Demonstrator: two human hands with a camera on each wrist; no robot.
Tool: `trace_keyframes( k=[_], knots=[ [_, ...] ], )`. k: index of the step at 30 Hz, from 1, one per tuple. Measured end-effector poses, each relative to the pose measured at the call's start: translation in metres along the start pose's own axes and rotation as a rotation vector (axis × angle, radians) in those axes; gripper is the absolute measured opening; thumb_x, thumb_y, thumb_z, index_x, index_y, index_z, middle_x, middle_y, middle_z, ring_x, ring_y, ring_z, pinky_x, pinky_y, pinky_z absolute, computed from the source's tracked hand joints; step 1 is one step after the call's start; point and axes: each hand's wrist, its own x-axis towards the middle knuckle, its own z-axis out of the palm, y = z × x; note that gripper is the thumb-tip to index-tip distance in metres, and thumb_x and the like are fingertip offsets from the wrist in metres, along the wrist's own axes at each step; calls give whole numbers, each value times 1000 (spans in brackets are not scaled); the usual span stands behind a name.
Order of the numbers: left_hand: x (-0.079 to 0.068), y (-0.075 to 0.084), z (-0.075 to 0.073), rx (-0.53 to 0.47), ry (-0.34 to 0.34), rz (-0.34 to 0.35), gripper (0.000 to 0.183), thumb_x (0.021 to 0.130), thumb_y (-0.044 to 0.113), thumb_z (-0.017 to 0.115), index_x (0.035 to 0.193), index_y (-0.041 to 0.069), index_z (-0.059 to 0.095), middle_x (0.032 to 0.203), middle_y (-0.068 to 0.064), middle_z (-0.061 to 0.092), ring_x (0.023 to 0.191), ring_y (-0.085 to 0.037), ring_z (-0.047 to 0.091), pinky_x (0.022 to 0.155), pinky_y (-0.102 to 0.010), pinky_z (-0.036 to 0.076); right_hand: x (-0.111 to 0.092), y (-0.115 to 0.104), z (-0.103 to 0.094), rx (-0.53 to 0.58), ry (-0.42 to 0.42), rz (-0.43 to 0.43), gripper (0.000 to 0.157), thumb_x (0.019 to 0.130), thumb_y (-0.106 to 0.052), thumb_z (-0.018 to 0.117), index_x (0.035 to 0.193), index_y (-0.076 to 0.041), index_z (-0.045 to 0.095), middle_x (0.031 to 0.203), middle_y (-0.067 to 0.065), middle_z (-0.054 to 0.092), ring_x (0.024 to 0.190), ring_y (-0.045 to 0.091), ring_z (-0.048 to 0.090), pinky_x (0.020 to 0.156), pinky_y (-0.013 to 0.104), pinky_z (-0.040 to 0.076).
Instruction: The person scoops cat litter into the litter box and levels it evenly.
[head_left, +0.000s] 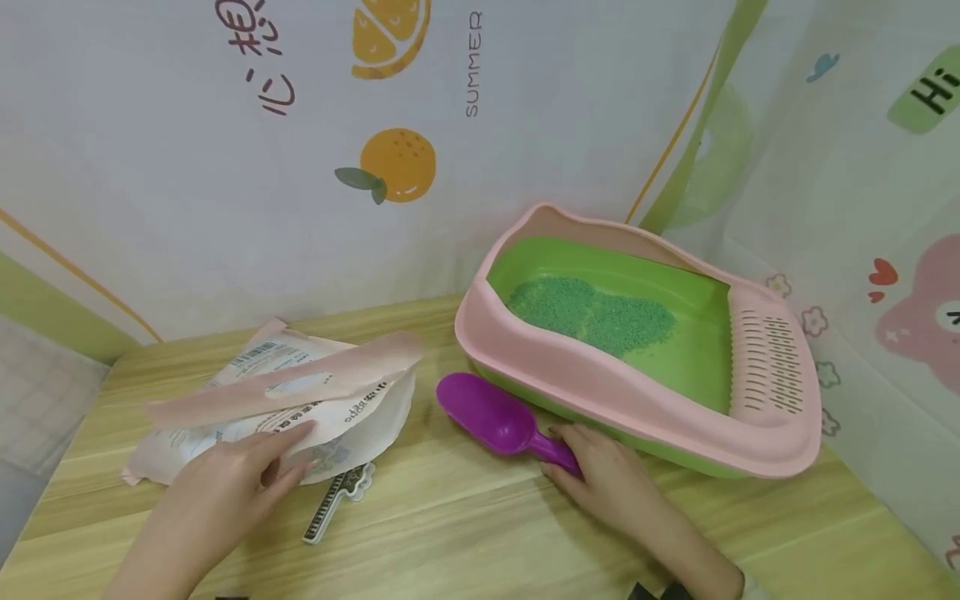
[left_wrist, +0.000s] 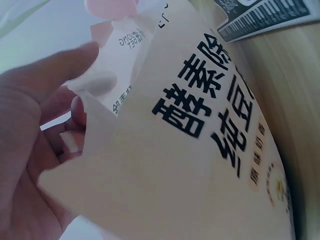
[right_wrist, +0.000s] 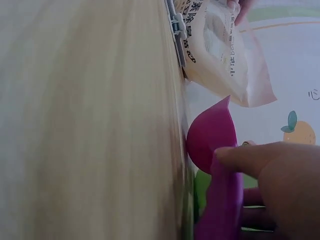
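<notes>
On the left of the table lies an opened cat litter bag point(head_left: 292, 408), pale pink and white with printed writing, its torn mouth gaping. My left hand point(head_left: 232, 475) holds the bag's edge at the opening; in the left wrist view, some fingers point(left_wrist: 75, 115) are partly behind the torn edge. A purple scoop point(head_left: 491, 417) lies low over the table, bowl pointing left. My right hand point(head_left: 607, 475) grips its handle, with the thumb point(right_wrist: 245, 157) along the handle in the right wrist view. Behind it stands a pink-rimmed green litter box point(head_left: 637, 375) with green granules point(head_left: 592, 312) inside.
A small flat clip-like item point(head_left: 337, 500) with black and white stripes lies partly under the bag. The wooden table point(head_left: 420, 533) meets a printed curtain point(head_left: 300, 233) at the back and another at the right. The litter box stands close to both.
</notes>
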Motion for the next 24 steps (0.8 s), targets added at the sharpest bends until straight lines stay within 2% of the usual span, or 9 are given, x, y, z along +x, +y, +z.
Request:
trace_keyframes(
  k=[3, 4, 7, 9, 10, 14, 18, 24],
  knots=[
    [-10, -3, -4, 16, 58, 44, 55, 74, 32, 88, 123, 13, 72, 72, 19, 42, 63, 6, 31, 56, -18, 31, 0, -4, -7, -21, 13, -6, 54, 84, -42, 80, 127, -13, 66, 109, 1, 72, 89, 14, 67, 76, 37, 58],
    [-14, -5, -5, 15, 85, 60, 54, 79, 42, 84, 123, 12, 72, 74, 18, 45, 63, 5, 34, 56, -19, 32, 0, -6, -9, -27, 19, -11, 55, 84, -42, 80, 128, -13, 66, 110, 1, 72, 91, 15, 67, 78, 38, 58],
    [-24, -10, -7, 18, 158, 89, 67, 89, 69, 63, 120, 10, 72, 79, 11, 56, 64, -2, 40, 58, -20, 34, 0, -10, -17, -36, 28, -33, 55, 85, -42, 79, 130, -14, 65, 113, 1, 71, 94, 15, 67, 80, 38, 58],
    [-29, -14, -8, 21, 200, 113, 76, 92, 76, 47, 118, 9, 73, 85, 3, 62, 66, -7, 45, 59, -21, 35, 2, -14, -22, -36, 30, -56, 54, 86, -42, 78, 131, -14, 64, 116, 1, 72, 98, 15, 68, 83, 37, 59],
    [-31, -16, -8, 28, 208, 122, 80, 93, 77, 39, 118, 9, 73, 88, -1, 63, 66, -9, 46, 58, -21, 35, 3, -16, -24, -33, 30, -67, 53, 87, -42, 78, 131, -15, 64, 116, 0, 71, 98, 14, 68, 83, 36, 59],
    [-42, -22, -7, 59, 174, 106, 82, 92, 79, 35, 123, 11, 70, 99, -5, 65, 72, -17, 56, 63, -27, 41, 11, -27, -29, -7, 27, -101, 51, 89, -43, 76, 131, -15, 65, 114, -2, 72, 97, 10, 68, 81, 31, 58],
    [-48, -26, -4, 75, 135, 83, 83, 92, 79, 31, 131, 14, 66, 108, -4, 66, 83, -25, 64, 72, -33, 44, 26, -38, -33, 24, 0, -153, 49, 91, -41, 73, 131, -14, 64, 114, -1, 72, 95, 11, 68, 79, 30, 58],
    [-56, -32, -1, 86, 155, 100, 81, 97, 74, 22, 132, 15, 64, 112, -2, 66, 93, -18, 59, 85, -15, 39, 64, -61, -34, 73, -97, -221, 49, 95, -38, 71, 134, -11, 61, 124, 4, 70, 108, 16, 68, 90, 33, 58]
  ],
)
